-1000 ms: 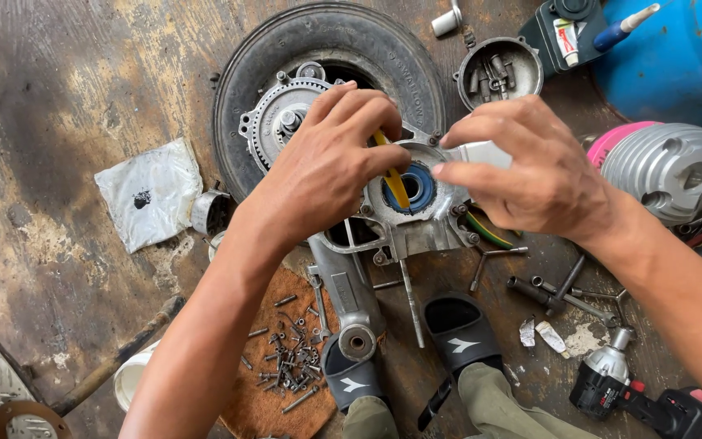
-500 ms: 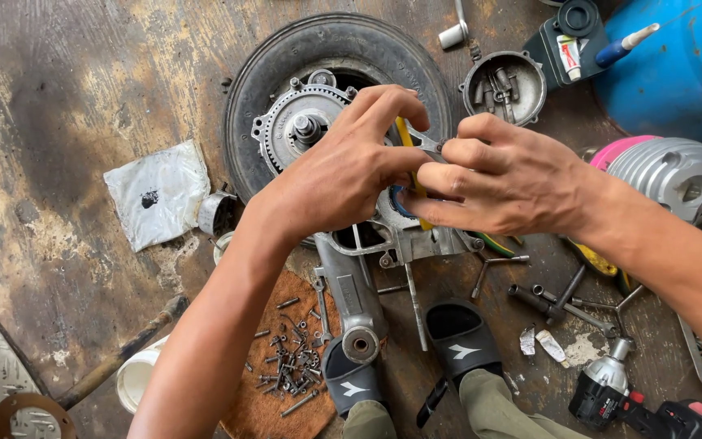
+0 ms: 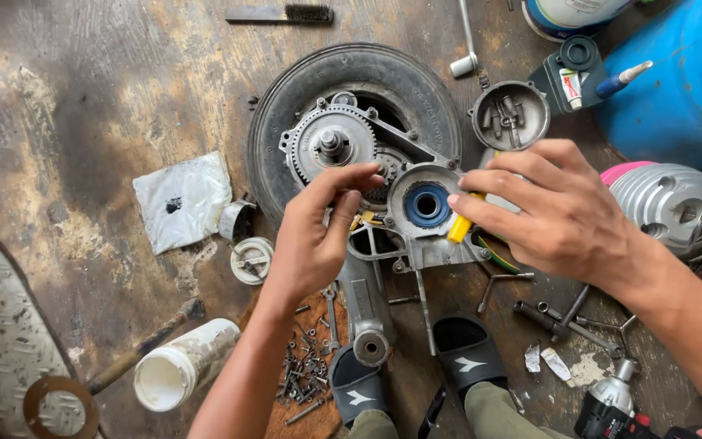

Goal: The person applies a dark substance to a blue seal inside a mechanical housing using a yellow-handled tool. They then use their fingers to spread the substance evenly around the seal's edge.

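A grey engine casing (image 3: pixel 428 248) lies on the floor against a black tyre (image 3: pixel 351 69), with a toothed gear (image 3: pixel 331 145) and a blue ring seal (image 3: pixel 426 205) set in a round housing. My left hand (image 3: pixel 314 240) hovers left of the seal, thumb and fingertips pinched together; nothing shows between them. My right hand (image 3: pixel 558 215) is to the right of the seal, fingers stretched toward it, with a yellow-handled tool (image 3: pixel 458 228) held under them. Most of the tool is hidden by the hand.
A metal cup of bolts (image 3: pixel 509 114), a blue drum (image 3: pixel 676 81) and a finned silver cylinder (image 3: pixel 664 199) stand to the right. Loose screws (image 3: pixel 302 370), a white jar (image 3: pixel 180 364), a plastic bag (image 3: pixel 182 199), a T-wrench (image 3: pixel 562 313) and a power drill (image 3: pixel 619 406) lie around my sandalled feet (image 3: pixel 469 358).
Both hands have drawn apart off the casing, uncovering the blue seal. The left moved left and down, the right moved right with the yellow tool.
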